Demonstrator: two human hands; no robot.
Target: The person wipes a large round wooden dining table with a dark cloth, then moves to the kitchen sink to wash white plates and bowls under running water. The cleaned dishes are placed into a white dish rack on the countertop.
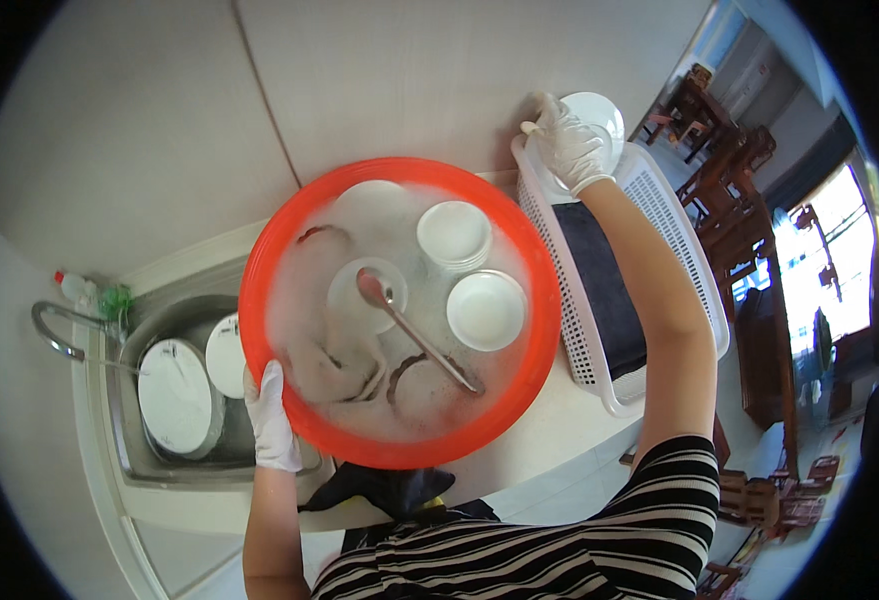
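My right hand [570, 146], in a white glove, grips a white plate [597, 112] at the far end of a white plastic basket [619, 401]. My left hand [268, 416], gloved too, lies against the near left rim of a red plastic basin [439, 454], its thumb on the outer wall. Cloudy, sudsy water fills the basin. White bowls [486, 310] stand at its right, some of them stacked [454, 232]. A long-handled spoon [424, 334] rests across a white dish [345, 292] in the middle. Near it a pale cloth [349, 367] lies partly under the suds.
A dark folded cloth [597, 277] lies in the basket. The steel sink [128, 450] at the left holds white round dishes [176, 397] under a curved tap [53, 330]. Bottles [75, 289] stand behind the tap. A wall borders the counter's far side; wooden furniture [739, 232] stands beyond the basket.
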